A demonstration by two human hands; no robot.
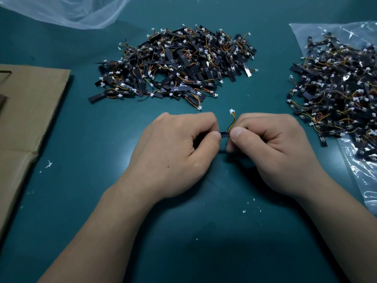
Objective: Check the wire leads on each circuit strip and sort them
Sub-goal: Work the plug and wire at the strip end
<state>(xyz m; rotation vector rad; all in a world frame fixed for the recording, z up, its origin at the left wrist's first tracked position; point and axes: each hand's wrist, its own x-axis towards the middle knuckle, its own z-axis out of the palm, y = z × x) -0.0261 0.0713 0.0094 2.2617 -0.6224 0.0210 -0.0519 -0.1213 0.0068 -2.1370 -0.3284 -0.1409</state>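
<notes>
Between both hands | small black circuit strip (224, 135) is spanning the thumbs | left hand (179, 152) is pinching one end | right hand (271, 148) is pinching the other | red-yellow wire lead (232, 122) with white plug is rising above the grip.

The table (81, 201) has a dark blue-green top. A big pile of circuit strips (175, 64) lies in the middle. On the right a clear plastic bag (359, 180) lies flat, with a second pile of strips (336, 94) mostly on it. Flat cardboard (26, 119) lies on the left, crumpled clear plastic (67, 11) at the far left, and tiny white bits (49, 164) here and there.
</notes>
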